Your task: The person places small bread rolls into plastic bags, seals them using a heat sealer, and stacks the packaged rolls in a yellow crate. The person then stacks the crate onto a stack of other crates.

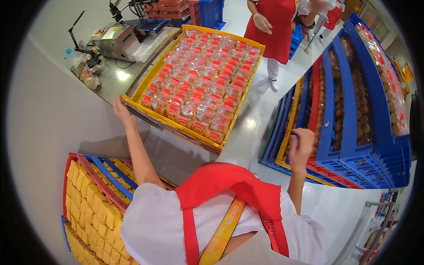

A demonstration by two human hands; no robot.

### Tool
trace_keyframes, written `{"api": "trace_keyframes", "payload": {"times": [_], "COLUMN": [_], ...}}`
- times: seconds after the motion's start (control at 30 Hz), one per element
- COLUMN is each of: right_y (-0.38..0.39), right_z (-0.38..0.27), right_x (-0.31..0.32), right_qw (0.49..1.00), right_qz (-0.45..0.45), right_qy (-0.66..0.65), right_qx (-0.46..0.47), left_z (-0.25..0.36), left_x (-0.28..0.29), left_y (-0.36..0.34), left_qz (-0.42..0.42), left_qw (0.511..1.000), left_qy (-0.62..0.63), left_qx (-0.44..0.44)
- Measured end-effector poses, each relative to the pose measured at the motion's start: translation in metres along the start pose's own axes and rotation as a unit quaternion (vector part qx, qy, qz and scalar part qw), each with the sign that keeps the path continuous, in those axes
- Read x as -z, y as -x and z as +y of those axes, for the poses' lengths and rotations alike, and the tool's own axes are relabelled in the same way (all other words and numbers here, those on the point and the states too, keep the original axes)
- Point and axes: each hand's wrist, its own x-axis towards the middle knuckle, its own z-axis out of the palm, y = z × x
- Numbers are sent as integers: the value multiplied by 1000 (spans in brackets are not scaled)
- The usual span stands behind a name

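At the near left corner of a yellow crate [176, 123] is my left hand [122, 109], its fingers fairly straight. It is at or right beside the rim; I cannot tell whether it presses on it. Rows of clear-wrapped baked goods [198, 84] with red-and-white labels fill that crate, which sits at the end of a metal worktable. My right hand [302, 148] is raised on the other side, fingers curled toward the thumb, in front of a tall stack of crates [324, 128]. What those fingers hold, if anything, does not show.
A sealing machine [115, 42] stands on the metal table [119, 73], left of the yellow crate. Stacked crates of yellow-wrapped packs [95, 198] are by my left side. A co-worker in a red apron [276, 26] stands beyond the yellow crate. White floor [247, 128] runs between crate and right stack.
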Motion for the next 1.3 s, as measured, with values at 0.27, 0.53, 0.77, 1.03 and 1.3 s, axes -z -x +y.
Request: {"api": "trace_keyframes", "payload": {"times": [0.27, 0.53, 0.77, 1.03, 1.3], "right_y": [52, 101, 120, 179, 154], "right_z": [-18, -26, -56, -88, -122], "right_x": [-148, -228, -256, -314, -333], "right_qw": [917, 860, 817, 777, 747], "right_qz": [-368, -418, -331, 143, 336], "right_qy": [-152, -288, -370, -334, -283], "right_qx": [12, -58, -295, -514, -500], "left_z": [-37, -94, -159, -207, -207], "left_x": [31, 54, 71, 60, 45], "left_y": [-58, -100, -165, -189, -195], "left_qz": [96, 160, 178, -9, -119], "left_qw": [976, 939, 964, 922, 922], "left_qy": [128, 185, 21, -382, -359], "left_qx": [147, 244, 198, -68, -82]}}
